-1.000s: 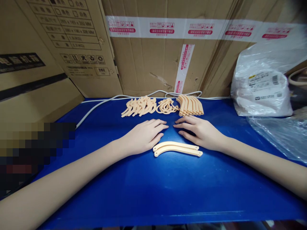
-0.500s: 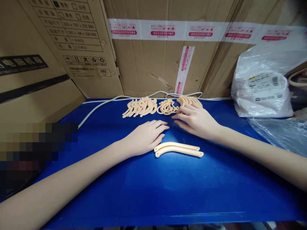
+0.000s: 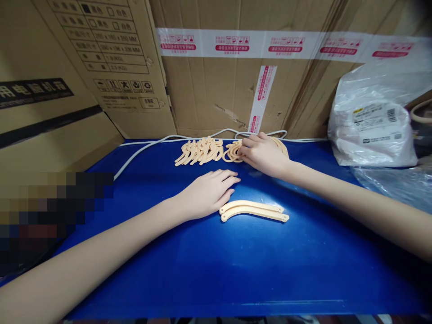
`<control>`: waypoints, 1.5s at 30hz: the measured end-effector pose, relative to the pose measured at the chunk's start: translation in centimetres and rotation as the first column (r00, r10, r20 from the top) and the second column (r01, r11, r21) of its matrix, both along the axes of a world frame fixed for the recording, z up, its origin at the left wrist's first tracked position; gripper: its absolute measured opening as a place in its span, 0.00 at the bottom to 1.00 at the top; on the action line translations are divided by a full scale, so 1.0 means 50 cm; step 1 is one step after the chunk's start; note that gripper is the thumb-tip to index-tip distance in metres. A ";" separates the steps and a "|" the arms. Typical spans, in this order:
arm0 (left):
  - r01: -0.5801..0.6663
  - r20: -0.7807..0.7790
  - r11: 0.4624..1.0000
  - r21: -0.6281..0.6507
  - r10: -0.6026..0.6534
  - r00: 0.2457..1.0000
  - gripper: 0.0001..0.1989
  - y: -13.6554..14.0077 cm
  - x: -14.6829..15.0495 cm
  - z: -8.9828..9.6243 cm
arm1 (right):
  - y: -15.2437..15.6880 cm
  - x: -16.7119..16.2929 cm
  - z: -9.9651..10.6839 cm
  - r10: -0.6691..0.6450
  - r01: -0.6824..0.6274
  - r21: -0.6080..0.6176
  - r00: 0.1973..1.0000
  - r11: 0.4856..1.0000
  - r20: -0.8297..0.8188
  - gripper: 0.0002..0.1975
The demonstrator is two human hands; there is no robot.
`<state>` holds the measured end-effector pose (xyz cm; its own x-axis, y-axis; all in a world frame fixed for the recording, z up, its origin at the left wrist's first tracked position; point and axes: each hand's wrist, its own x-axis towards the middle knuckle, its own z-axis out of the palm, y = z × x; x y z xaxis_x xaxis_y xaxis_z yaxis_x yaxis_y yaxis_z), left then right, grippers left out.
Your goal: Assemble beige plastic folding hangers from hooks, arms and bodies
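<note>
My left hand [image 3: 214,193] lies palm down on the blue table, open, its fingers loosely stretched toward the right. Just beside its thumb are two slim, curved, cream-coloured strips [image 3: 254,210], one along the other, with a small hole at each end. My right hand [image 3: 261,153] reaches to the back, fingers bent and drawn together at a pile of cream ring-shaped pieces [image 3: 229,154]. Its fingertips hide what they grip, if anything. Behind that hand, a stack of curved cream strips [image 3: 281,146] is mostly covered. Wavy cream pieces [image 3: 200,150] form another pile left of the rings.
Cardboard boxes [image 3: 209,90] wall the back and left side of the blue table [image 3: 202,270]. A white cable [image 3: 135,155] runs along the rear edge. Clear plastic packaging [image 3: 374,130] with a label stands at the back right.
My right hand has moved a little back and left, from in front of the curved stack onto the ring pile, fingers drawing closer together. The left hand stays by the two strips.
</note>
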<state>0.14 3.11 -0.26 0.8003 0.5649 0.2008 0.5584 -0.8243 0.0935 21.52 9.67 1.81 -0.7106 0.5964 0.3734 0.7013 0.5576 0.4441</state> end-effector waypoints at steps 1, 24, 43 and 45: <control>0.004 -0.004 1.000 0.014 -0.004 1.000 0.19 0.000 -0.001 0.000 | -0.002 0.001 0.002 0.007 -0.007 -0.003 1.000 1.000 -0.007 0.12; -0.841 -0.143 0.541 -0.019 0.831 0.538 0.22 0.109 -0.164 0.122 | -0.174 0.159 -0.004 -0.021 -0.222 -0.585 0.925 0.780 -0.380 0.10; -0.803 -0.158 0.594 -0.056 0.788 0.595 0.24 0.115 -0.138 0.073 | -0.171 0.155 -0.015 -0.139 -0.295 -0.694 0.857 0.657 -0.496 0.13; -0.789 -0.119 0.607 -0.096 0.780 0.615 0.21 0.121 -0.144 0.070 | -0.171 0.156 -0.015 -0.148 -0.298 -0.698 0.852 0.651 -0.502 0.13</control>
